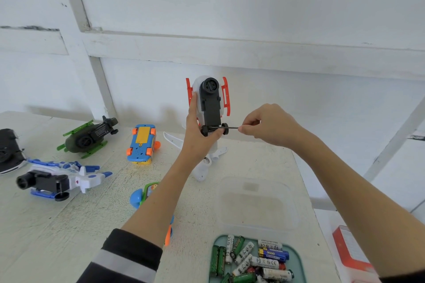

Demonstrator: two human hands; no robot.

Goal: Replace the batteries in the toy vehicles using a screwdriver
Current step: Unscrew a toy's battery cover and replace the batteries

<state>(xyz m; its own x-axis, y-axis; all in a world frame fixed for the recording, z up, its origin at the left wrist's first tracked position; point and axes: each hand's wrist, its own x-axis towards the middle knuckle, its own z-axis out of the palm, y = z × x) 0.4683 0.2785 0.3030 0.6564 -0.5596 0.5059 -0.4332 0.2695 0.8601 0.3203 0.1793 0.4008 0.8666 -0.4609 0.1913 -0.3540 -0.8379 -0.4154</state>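
The white table point(69, 225) carries everything; above its far edge the left hand point(197, 131) grips the white-and-orange toy helicopter point(210, 103) upright, underside facing the camera; just right of the helicopter the right hand point(266, 125) pinches the screwdriver point(231, 128), tip at its wheel axle; the tray of batteries point(255, 259) sits near, well below the helicopter.

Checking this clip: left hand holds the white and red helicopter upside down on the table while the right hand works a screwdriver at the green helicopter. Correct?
Not quite. In the head view the right hand pinches the screwdriver at the white and red helicopter that the left hand holds. The green helicopter lies untouched at the left.
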